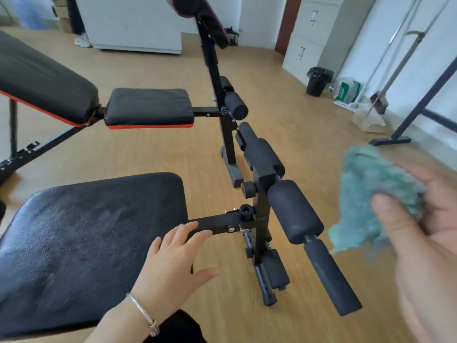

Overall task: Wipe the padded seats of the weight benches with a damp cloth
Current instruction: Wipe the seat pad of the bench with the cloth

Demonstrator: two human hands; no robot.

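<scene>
We stand on a pale wood-look floor in a bright room, with grey metal cabinets and a black lined waste bin along the far wall. Closest to us is the wide black padded seat of one weight bench, its surface showing dull streaks. Beyond it stands a second bench, with a smaller black seat pad with a red edge and a long black backrest sloping up to the left.

Our left hand, a thin silver bracelet at the wrist, lies at the front right corner of the near seat. Its grip is slack: the fingers are straight and spread, their tips resting on the black steel bar that runs out from under the pad, the thumb held apart below, and nothing is held.

Our right hand is raised at the right edge of view (it is blurred). Its grip is closed on a teal fluffy cloth, bunched against the palm with the thumb pressed across it and a loose end hanging down. The cloth is in the air, well apart from both seats, to the right of the black foam leg rollers.
</scene>
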